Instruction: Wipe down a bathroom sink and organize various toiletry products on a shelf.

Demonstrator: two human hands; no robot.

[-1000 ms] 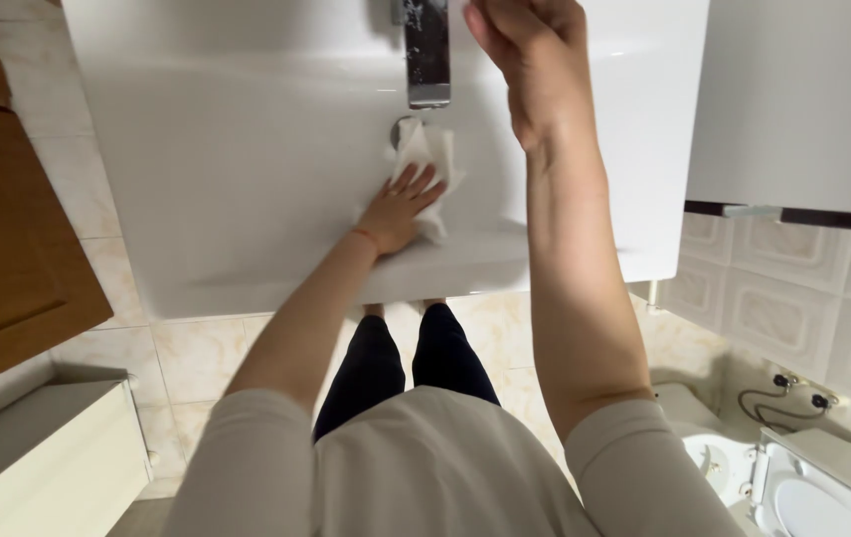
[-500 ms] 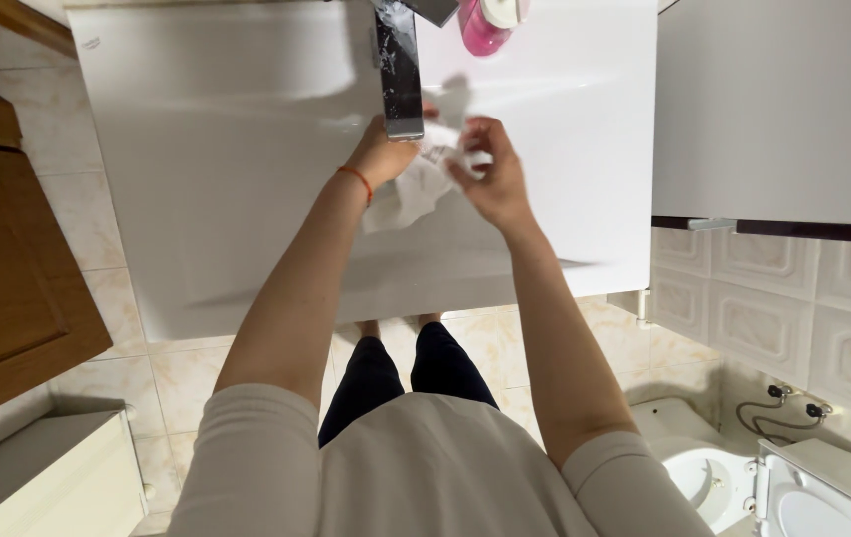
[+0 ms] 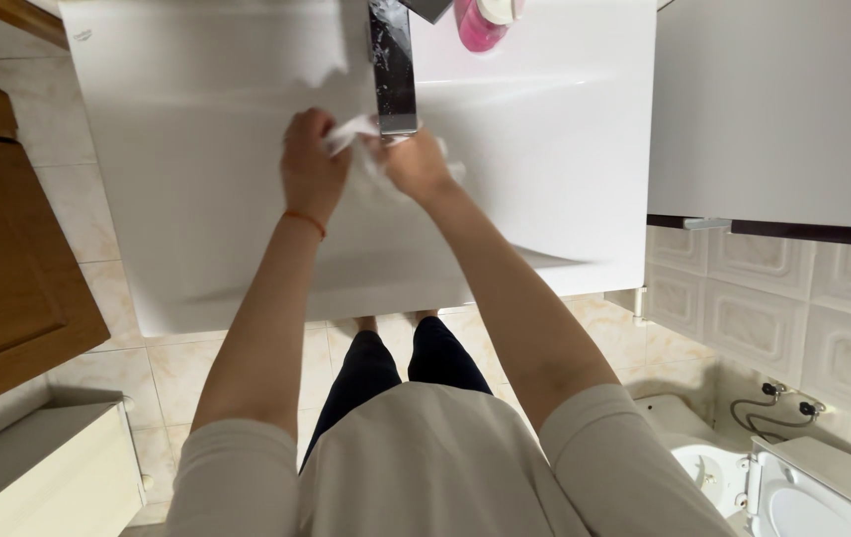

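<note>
I see a crumpled white paper towel [image 3: 358, 134] held over the basin of the white sink [image 3: 197, 179], just under the tip of the chrome faucet [image 3: 393, 70]. My left hand [image 3: 311, 167] has its fingers closed on the towel's left end, and my right hand [image 3: 414, 164] has its fingers clamped on the right part, so the towel is bunched between the two hands. A thin red band sits on the left wrist. Far of the faucet, at the sink's back edge, stands a pink soap bottle [image 3: 482, 22]. To the right hangs a white cabinet [image 3: 773, 109] on the tiled wall, with a toilet [image 3: 793, 487] near right. A wooden door [image 3: 8, 259] is on the left.
</note>
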